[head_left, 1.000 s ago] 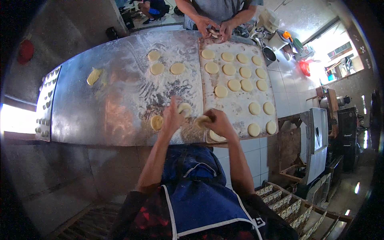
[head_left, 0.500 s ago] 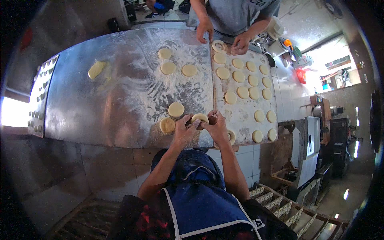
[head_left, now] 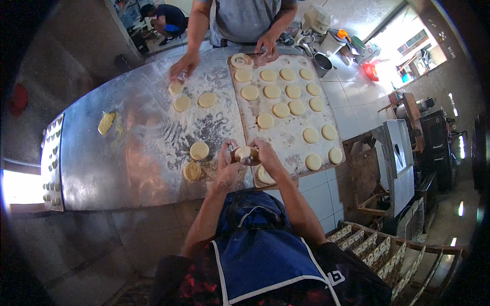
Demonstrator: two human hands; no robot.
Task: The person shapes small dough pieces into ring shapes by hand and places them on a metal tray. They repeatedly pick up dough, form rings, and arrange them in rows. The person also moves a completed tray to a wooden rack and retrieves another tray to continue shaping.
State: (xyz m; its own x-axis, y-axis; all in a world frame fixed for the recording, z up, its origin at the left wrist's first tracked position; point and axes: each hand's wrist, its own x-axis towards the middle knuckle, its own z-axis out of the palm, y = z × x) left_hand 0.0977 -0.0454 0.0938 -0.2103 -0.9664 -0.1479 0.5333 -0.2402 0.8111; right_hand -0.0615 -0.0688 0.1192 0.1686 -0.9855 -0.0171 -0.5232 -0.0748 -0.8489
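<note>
Both my hands are together over the near edge of the floured metal table (head_left: 143, 168). My left hand (head_left: 228, 166) and my right hand (head_left: 266, 155) grip a pale dough piece (head_left: 243, 152) between them, fingers closed on its sides. It looks bent, and something brown shows around it that I cannot make out. Left of my hands lie a smooth dough round (head_left: 199, 150) and a wrinkled dough round (head_left: 192, 172). Partly under my right hand, another dough round (head_left: 265, 175) lies on the corner of a floured board (head_left: 291, 148), which carries rows of similar rounds.
Across the table, a co-worker's hand (head_left: 185, 66) touches a dough round (head_left: 176, 87); their other hand (head_left: 268, 45) is at the board's far edge. A ring-shaped dough piece (head_left: 241, 61) sits there. Farther left are a yellow lump (head_left: 106, 123) and a filled tray (head_left: 52, 163).
The view has swung, shifting the table and board leftward. The dough between my hands now looks bent. The co-worker's hand has moved from the board to a dough round on the table.
</note>
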